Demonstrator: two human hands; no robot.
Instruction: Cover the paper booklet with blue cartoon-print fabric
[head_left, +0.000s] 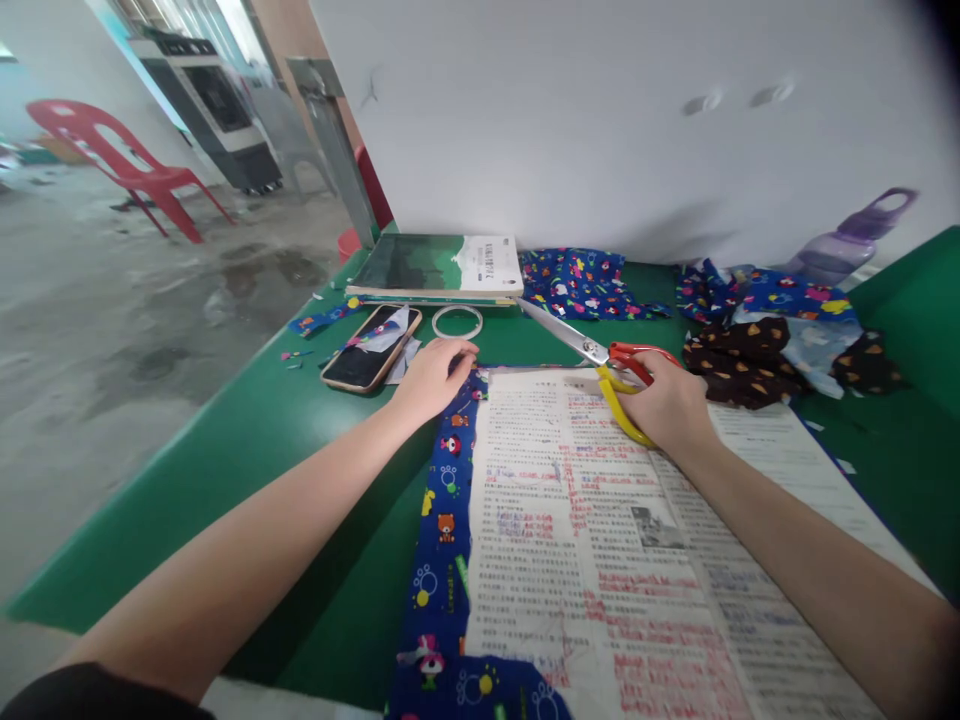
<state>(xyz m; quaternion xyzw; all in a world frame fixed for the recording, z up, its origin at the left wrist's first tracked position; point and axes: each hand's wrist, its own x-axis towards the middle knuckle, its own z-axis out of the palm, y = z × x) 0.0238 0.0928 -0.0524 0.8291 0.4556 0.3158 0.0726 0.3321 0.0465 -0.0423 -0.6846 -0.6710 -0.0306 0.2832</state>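
Observation:
My right hand (667,405) grips a pair of scissors (589,347) with one red and one yellow handle. Their blades point up and left, toward a book, and look closed. My left hand (439,378) has its fingers curled at the top left corner of a blue cartoon-print fabric (442,500), pinching it there. Over that fabric lies a printed paper sheet (555,560) covered in red and blue handwriting. A strip of fabric shows along the sheet's left side, and a flap of it overlaps the sheet's lower left corner.
Behind my hands are a book (427,262), a tape roll (457,322) and a phone (373,350) with scraps on it. Blue cloth (577,280) and brown scraps (742,360) lie at the back right, near a purple bottle (847,240). A red chair (131,165) stands left.

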